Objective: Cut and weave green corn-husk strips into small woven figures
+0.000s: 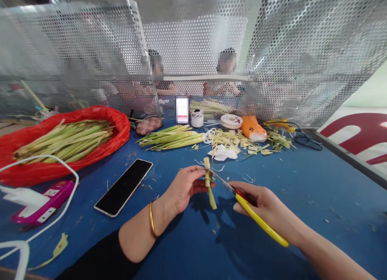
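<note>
My left hand (185, 186) pinches a small folded piece of green palm leaf (209, 184) and holds it upright above the blue table (302, 183). A gold bangle sits on that wrist. My right hand (263, 207) grips scissors with yellow and red handles (255, 215). Their blades point left and touch the leaf piece at its knot. Both hands are closed on what they hold.
A red bag of leaf strips (60, 143) lies far left, a black phone (123, 186) beside my left hand, a pink device with a white cable (42, 201) at the left edge. Leaf stalks (172, 136), cuttings (232, 141), tape rolls and an orange tool (253, 128) lie ahead. People sit behind a perforated metal screen (193, 50).
</note>
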Motion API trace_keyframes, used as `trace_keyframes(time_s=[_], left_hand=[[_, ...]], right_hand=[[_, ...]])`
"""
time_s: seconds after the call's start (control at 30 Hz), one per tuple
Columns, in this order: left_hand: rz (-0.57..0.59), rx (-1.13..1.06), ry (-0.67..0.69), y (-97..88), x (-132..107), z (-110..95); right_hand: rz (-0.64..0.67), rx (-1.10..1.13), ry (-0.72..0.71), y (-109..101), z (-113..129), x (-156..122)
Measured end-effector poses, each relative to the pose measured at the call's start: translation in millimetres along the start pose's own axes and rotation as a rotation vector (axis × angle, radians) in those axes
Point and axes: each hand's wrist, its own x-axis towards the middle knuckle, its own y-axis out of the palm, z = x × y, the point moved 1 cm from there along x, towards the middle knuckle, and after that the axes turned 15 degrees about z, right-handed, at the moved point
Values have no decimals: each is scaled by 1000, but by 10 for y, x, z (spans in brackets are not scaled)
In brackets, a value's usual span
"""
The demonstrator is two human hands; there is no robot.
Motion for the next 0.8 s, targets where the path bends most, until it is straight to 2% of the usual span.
trace_keyframes(time_s=[0.37, 0.6, 0.8], left_hand=[[-7, 35, -17, -2, 0, -1], [0, 48, -31, 14, 0, -3], [-17, 54, -37, 4, 3, 6]], right_hand=[[72, 39, -7, -27, 65, -18], [36, 26, -22, -34, 46, -16], [62, 19, -9, -21, 53, -21]])
